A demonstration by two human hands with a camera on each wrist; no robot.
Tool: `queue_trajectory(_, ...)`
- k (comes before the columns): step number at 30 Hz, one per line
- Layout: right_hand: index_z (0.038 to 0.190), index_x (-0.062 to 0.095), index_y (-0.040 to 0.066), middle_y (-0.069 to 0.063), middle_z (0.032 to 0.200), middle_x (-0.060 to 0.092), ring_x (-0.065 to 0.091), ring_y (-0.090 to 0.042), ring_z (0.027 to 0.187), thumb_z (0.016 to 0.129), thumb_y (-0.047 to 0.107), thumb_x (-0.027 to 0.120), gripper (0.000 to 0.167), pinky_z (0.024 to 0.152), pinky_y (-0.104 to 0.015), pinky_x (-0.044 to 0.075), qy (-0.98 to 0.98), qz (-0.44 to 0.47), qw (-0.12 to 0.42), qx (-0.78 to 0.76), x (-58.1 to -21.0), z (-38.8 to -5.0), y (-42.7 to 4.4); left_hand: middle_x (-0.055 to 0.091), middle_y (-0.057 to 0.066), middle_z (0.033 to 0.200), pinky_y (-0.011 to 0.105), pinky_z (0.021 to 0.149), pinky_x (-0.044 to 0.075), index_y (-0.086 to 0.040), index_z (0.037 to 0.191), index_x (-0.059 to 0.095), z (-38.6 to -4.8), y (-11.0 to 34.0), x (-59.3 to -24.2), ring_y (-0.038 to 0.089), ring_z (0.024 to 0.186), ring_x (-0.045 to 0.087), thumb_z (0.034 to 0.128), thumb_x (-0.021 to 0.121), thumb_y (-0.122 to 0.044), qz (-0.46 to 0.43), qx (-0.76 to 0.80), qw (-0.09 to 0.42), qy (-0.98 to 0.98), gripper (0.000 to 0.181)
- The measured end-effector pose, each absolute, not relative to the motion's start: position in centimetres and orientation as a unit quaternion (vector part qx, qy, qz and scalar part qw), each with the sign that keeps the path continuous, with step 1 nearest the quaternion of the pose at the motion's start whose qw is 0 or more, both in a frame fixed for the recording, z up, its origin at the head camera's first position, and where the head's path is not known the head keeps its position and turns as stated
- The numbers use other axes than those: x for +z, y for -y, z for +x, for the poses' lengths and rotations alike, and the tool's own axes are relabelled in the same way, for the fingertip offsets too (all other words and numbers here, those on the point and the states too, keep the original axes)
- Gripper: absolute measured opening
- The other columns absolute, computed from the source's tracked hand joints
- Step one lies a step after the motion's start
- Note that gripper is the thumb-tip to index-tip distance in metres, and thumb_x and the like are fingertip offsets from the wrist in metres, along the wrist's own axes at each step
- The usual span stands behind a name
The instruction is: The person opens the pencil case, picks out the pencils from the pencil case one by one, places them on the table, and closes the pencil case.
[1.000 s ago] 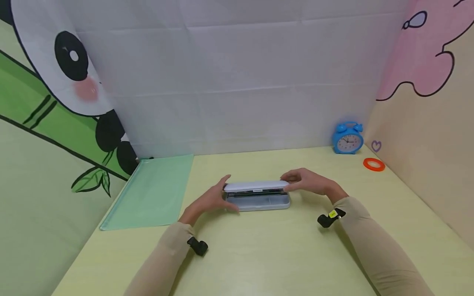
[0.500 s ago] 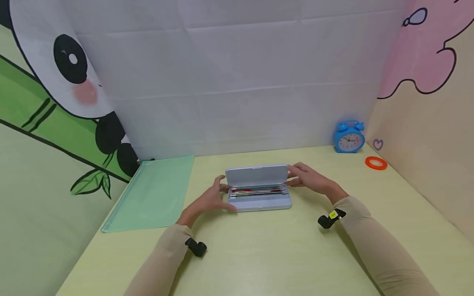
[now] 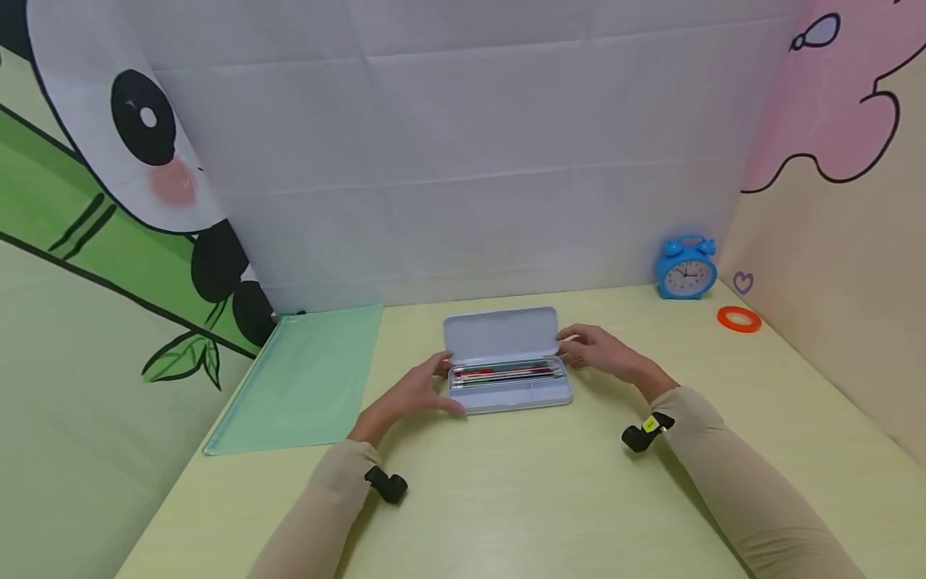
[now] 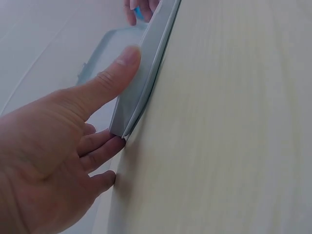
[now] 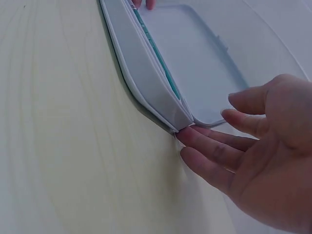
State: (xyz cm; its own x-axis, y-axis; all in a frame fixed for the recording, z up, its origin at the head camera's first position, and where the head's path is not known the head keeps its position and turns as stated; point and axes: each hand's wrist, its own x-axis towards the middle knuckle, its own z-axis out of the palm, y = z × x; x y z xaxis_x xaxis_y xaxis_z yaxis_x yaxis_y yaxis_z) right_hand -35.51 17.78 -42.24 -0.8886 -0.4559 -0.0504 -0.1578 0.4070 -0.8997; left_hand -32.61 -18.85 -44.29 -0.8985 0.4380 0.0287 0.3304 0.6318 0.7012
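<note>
A pale pencil case [image 3: 506, 396] lies on the table with its lid [image 3: 501, 334] tipped back. Several slim pencils or pens [image 3: 506, 373] lie in its rear part; one looks teal [image 5: 157, 53] in the right wrist view. My left hand [image 3: 415, 389] holds the case's left end, thumb along the front wall and fingers at the end, as the left wrist view shows. At the other end is my right hand [image 3: 602, 352]. Its loosely bent fingers touch the case's end near the hinge, and its thumb and forefinger are close to the lid's corner.
A translucent green mat or folder [image 3: 304, 382] lies at the left of the table [image 3: 521, 498]. Back right, a blue alarm clock [image 3: 686, 269] stands near the wall, with an orange ring [image 3: 739, 319] in front of it. A white cloth [image 3: 463, 161] hangs behind.
The lid has swung up and back from nearly closed, baring the pencils. My right hand followed the lid back and then dropped slightly. My left hand has stayed at the case's left end.
</note>
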Motion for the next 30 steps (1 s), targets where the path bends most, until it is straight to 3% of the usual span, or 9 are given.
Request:
queue_trajectory(4, 0.151, 0.037, -0.001, -0.025, 0.138, 0.054, 0.058, -0.035, 0.12, 0.104, 0.021, 0.056, 0.055, 0.098, -0.049, 0.05, -0.842, -0.212, 0.154, -0.472, -42.4, -35.4, -18.0, 0.054, 0.017, 0.14, 0.05, 0.116, 0.028, 0.001, 0.155, 0.027, -32.5, 18.9, -44.3, 0.031, 0.135, 0.044, 0.0692, 0.094, -0.03, 0.21, 0.365, 0.082, -0.903, 0.113)
queue_trajectory(11, 0.152, 0.037, -0.002, -0.017, 0.124, 0.059, 0.057, -0.032, 0.114, 0.093, 0.031, 0.073, 0.076, 0.097, -0.047, 0.05, -0.892, -0.253, 0.131, -0.35, -42.6, -35.3, -17.7, 0.046, 0.016, 0.146, 0.048, 0.117, 0.027, 0.002, 0.156, 0.027, -32.2, 19.1, -44.2, 0.029, 0.136, 0.04, 0.0729, 0.091, -0.033, 0.22, 0.363, 0.096, -0.9, 0.111)
queue_trajectory(24, 0.149, 0.036, -0.011, -0.016, 0.115, 0.055, 0.054, -0.027, 0.102, 0.094, 0.013, 0.064, 0.066, 0.087, -0.039, 0.048, -0.907, -0.277, 0.122, -0.293, -41.8, -34.0, -17.0, 0.038, 0.018, 0.152, 0.05, 0.116, 0.028, -0.002, 0.157, 0.028, -31.9, 18.8, -43.2, 0.032, 0.141, 0.032, 0.0777, 0.087, -0.039, 0.22, 0.316, 0.116, -0.916, 0.105)
queue_trajectory(30, 0.146, 0.037, -0.014, -0.021, 0.114, 0.05, 0.051, -0.028, 0.1, 0.092, 0.01, 0.058, 0.063, 0.087, -0.041, 0.045, -0.916, -0.289, 0.106, -0.259, -41.7, -33.8, -16.3, 0.032, 0.017, 0.154, 0.052, 0.115, 0.029, -0.007, 0.159, 0.023, -31.9, 18.7, -42.8, 0.033, 0.14, 0.029, 0.0805, 0.082, -0.048, 0.211, 0.275, 0.141, -0.927, 0.106)
